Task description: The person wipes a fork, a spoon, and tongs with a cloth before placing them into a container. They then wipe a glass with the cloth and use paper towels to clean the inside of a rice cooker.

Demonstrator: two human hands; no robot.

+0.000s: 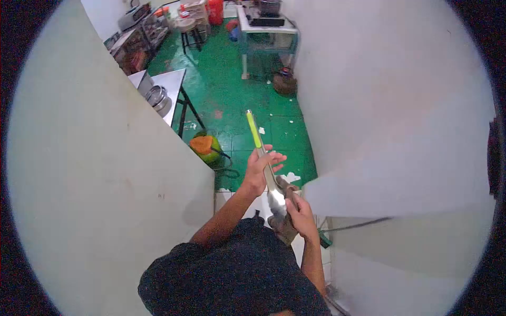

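Observation:
Metal kitchen tongs (274,192) with a bright green grip on the handle slant across the middle of the view, handle pointing away from me. My left hand (262,167) is around their shaft just below the green grip, thumb across it and some fingertips loose. Bunched in my right hand (301,215) is a brown cloth (284,229), pressed against the broad shiny end of the tongs. Part of that end is hidden by the cloth and fingers.
White walls (95,174) stand close on both sides. Beyond, on a green floor (221,105), are a side table (169,84) with metal pots, a green-and-orange object (205,146) with a cord, a stool (187,26), a white desk (263,27) and a brown round item (284,83).

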